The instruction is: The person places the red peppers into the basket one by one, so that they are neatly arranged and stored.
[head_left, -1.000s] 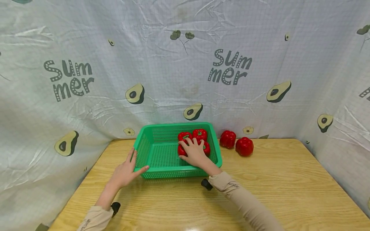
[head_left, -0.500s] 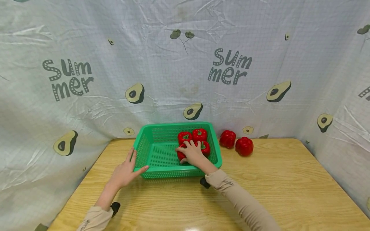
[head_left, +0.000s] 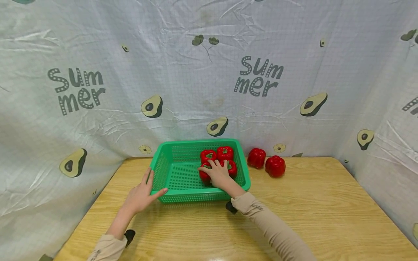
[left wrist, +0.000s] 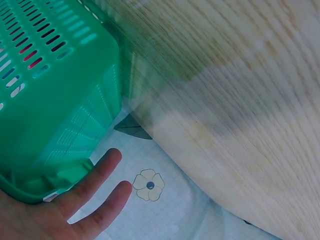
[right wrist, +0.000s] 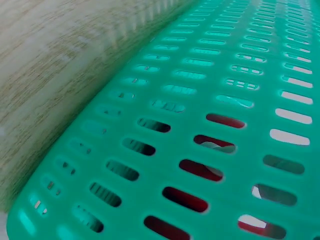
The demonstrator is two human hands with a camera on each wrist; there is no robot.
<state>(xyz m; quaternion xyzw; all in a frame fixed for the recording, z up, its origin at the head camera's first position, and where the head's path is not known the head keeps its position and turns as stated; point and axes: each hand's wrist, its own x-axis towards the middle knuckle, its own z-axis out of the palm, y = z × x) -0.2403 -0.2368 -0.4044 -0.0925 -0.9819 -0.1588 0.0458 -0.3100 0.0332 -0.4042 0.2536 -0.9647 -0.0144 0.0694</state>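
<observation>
A green plastic basket (head_left: 183, 192) with slotted walls stands on the table. Several red bell peppers, including a back one (head_left: 225, 153) and a right-hand one (head_left: 232, 168), sit in its right half. My right hand (head_left: 222, 177) reaches over the front wall and grips the front-left red bell pepper (head_left: 205, 177), partly covering it; the thumb is hidden. At the basket's left front corner rests my left hand (head_left: 140, 195), fingers extended along the side and thumb at the rim. Two straight fingers (left wrist: 97, 182) show in the left wrist view. Only slotted wall (right wrist: 190, 125) and red behind it appear in the right wrist view.
Two more red bell peppers, one nearer the basket (head_left: 256, 158) and one farther right (head_left: 275, 166), lie outside on the wooden table (head_left: 313, 210). A patterned cloth (head_left: 183, 72) hangs behind the table and along its sides.
My right hand has drawn slightly back and left, and the front-left bell pepper has shifted a little left. More of the rear peppers shows. The left hand stays at the basket's corner.
</observation>
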